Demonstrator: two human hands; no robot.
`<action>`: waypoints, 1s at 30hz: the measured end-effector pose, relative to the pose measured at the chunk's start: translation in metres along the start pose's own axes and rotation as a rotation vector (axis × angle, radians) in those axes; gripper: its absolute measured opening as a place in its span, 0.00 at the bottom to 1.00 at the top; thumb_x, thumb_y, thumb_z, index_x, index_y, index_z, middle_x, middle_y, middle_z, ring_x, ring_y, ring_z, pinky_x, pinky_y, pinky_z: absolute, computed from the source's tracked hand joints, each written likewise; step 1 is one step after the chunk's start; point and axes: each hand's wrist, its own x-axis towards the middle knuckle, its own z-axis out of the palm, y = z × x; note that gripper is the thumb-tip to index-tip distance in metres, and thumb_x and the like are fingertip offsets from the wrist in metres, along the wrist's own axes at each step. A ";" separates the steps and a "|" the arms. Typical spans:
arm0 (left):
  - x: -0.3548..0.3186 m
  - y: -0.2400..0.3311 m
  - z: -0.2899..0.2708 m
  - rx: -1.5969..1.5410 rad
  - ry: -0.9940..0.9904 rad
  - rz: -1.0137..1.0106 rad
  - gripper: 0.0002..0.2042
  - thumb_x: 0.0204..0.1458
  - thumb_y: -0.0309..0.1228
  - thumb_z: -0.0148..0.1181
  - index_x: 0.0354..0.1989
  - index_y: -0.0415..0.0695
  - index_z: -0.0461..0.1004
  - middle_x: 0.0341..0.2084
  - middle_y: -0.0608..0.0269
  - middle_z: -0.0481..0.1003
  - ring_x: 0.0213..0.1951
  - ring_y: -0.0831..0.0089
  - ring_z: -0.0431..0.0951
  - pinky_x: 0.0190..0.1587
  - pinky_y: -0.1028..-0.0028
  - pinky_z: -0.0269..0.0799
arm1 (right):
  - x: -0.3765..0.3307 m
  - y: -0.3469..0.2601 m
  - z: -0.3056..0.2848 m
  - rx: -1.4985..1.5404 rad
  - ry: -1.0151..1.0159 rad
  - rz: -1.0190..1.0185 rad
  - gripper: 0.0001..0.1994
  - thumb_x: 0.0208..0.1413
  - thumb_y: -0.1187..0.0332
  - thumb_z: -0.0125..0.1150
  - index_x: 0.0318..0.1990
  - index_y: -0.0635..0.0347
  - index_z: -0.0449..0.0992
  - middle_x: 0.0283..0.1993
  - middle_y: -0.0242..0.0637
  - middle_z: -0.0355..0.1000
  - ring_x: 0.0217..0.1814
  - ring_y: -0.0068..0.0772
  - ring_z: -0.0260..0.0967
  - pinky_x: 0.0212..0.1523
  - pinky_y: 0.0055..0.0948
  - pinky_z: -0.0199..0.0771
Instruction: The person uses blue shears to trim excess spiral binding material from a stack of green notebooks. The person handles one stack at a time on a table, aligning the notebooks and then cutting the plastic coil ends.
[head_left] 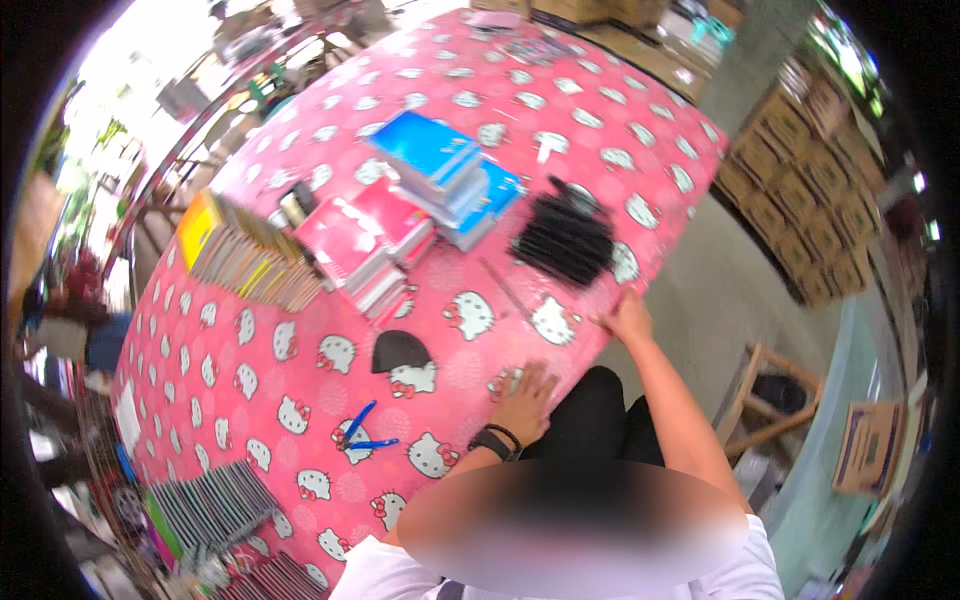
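Note:
My left hand (524,405) lies flat near the front edge of a table with a pink, cartoon-cat patterned cover (465,385); its fingers are spread and hold nothing. A dark band and bracelet circle that wrist. At the table's right edge rests my right hand (628,320), thumb apart from the fingers, with nothing visible in it. Just beyond it sits a blurred pile of black, strip-like items (565,238), too smeared to name. A thin brownish stick (505,288) lies beside that pile. Left of my left hand are a dark half-round piece (400,352) and two blue pen-like sticks (368,436).
Blue-covered books (425,150), pink-covered books (350,235) and a yellow-ended row of books (245,255) stand mid-table. More stacked books (215,510) are at the near left. Cardboard boxes (800,190), a wooden stool (770,400) and a pillar (757,65) stand to the right.

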 end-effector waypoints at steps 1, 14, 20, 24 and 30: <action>0.004 0.002 -0.003 -0.002 0.026 0.017 0.38 0.38 0.41 0.59 0.61 0.50 0.53 0.63 0.53 0.48 0.65 0.56 0.43 0.62 0.50 0.35 | 0.007 0.004 -0.007 -0.005 -0.031 0.004 0.49 0.27 0.49 0.73 0.55 0.71 0.56 0.46 0.54 0.68 0.47 0.52 0.67 0.47 0.41 0.68; -0.005 0.012 -0.001 0.031 0.119 -0.004 0.36 0.35 0.42 0.61 0.58 0.50 0.58 0.60 0.56 0.53 0.63 0.59 0.48 0.60 0.50 0.44 | 0.003 0.021 0.007 -0.087 -0.095 -0.041 0.52 0.28 0.45 0.71 0.57 0.74 0.52 0.44 0.58 0.69 0.46 0.55 0.68 0.46 0.42 0.68; 0.000 0.017 0.019 0.063 0.232 0.015 0.26 0.51 0.49 0.48 0.57 0.51 0.60 0.59 0.56 0.56 0.61 0.58 0.54 0.58 0.51 0.50 | 0.074 0.062 -0.069 0.027 -0.680 -0.129 0.29 0.39 0.59 0.66 0.47 0.69 0.66 0.38 0.52 0.72 0.40 0.53 0.70 0.40 0.42 0.71; 0.015 0.019 0.009 0.066 0.174 0.004 0.25 0.51 0.50 0.48 0.56 0.53 0.61 0.59 0.57 0.57 0.61 0.59 0.55 0.58 0.52 0.50 | 0.180 0.107 -0.057 -0.024 -0.006 -0.418 0.18 0.44 0.66 0.59 0.43 0.63 0.69 0.40 0.47 0.70 0.42 0.49 0.67 0.44 0.43 0.66; 0.007 0.026 0.017 0.068 0.044 -0.104 0.26 0.53 0.51 0.44 0.58 0.54 0.58 0.61 0.59 0.53 0.62 0.60 0.52 0.60 0.51 0.44 | 0.186 0.085 -0.029 0.063 0.397 -0.790 0.15 0.44 0.65 0.56 0.41 0.58 0.69 0.43 0.44 0.64 0.49 0.48 0.58 0.52 0.44 0.56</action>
